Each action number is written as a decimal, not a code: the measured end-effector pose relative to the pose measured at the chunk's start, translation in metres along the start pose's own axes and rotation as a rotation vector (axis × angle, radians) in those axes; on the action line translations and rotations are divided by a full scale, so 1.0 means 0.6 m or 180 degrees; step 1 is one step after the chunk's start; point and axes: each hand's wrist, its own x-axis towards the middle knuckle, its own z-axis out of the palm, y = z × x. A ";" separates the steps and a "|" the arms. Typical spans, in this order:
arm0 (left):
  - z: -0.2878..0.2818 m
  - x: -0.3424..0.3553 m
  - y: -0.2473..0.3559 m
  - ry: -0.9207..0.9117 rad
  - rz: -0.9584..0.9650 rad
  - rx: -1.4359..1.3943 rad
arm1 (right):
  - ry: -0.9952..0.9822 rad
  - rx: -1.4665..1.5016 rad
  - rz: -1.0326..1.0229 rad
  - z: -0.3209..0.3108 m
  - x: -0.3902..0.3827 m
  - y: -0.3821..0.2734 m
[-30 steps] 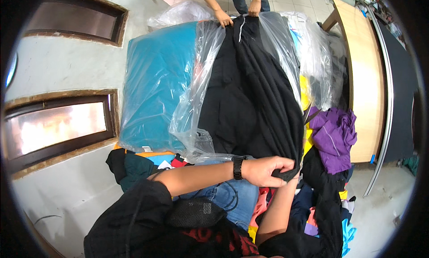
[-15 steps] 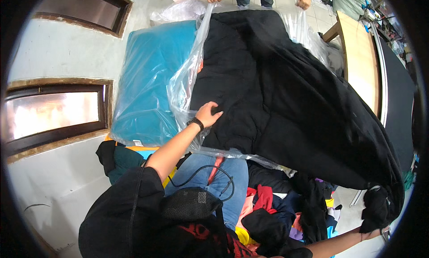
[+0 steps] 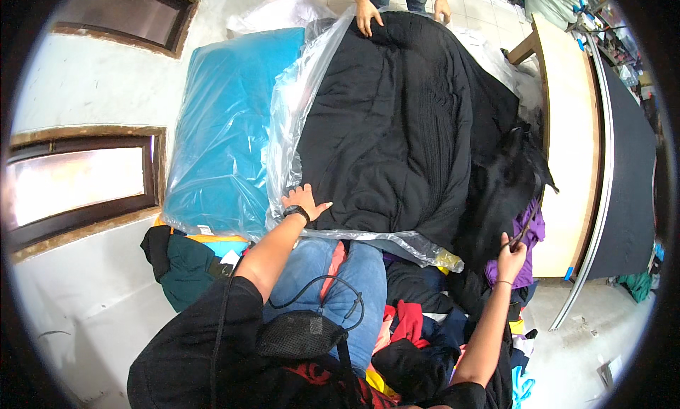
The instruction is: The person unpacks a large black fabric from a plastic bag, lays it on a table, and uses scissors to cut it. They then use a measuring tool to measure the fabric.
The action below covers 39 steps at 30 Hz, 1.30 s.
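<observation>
Simultaneously, the left hand point(image 3: 303, 203) rests a wide-spread grip on one black cloth point(image 3: 375, 126) beside one teal bundle point(image 3: 234, 111); the right hand point(image 3: 511, 260) clamps one dark, slender tool point(image 3: 523, 231) near one purple garment point(image 3: 528, 269).

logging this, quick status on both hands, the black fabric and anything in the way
Left hand spread at near-left corner of black fabric; right hand gripping dark tool, probably scissors; clear plastic along fabric's left and near edges; co-worker's hand on far edge.
</observation>
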 end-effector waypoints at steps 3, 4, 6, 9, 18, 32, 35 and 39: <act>0.021 0.018 -0.001 0.0171 0.0202 0.0139 | 0.0249 0.0773 -0.0319 0.040 -0.065 -0.075; 0.028 0.025 -0.003 0.0222 0.0325 0.0147 | 0.0045 0.1013 -0.0470 0.056 -0.087 -0.092; 0.040 0.035 -0.005 0.0262 0.0526 0.0245 | -0.0420 0.1243 -0.0704 0.109 -0.128 -0.119; 0.047 0.034 -0.013 0.0249 0.0729 0.0099 | -0.0586 0.0140 -0.1351 0.207 -0.164 -0.132; 0.096 -0.087 -0.053 0.0350 0.2466 0.0398 | -0.0332 0.0108 -0.0689 0.290 -0.190 0.062; 0.235 0.013 -0.295 0.0617 -0.0918 -0.2488 | 0.0590 0.0056 0.0630 0.339 -0.257 0.033; 0.292 0.018 -0.353 -0.0917 -0.1647 -0.3409 | 0.0108 0.0031 0.1269 0.358 -0.285 0.013; 0.345 -0.015 -0.347 -0.0529 -0.0807 -0.2366 | -0.0037 0.0242 0.1023 0.347 -0.299 0.067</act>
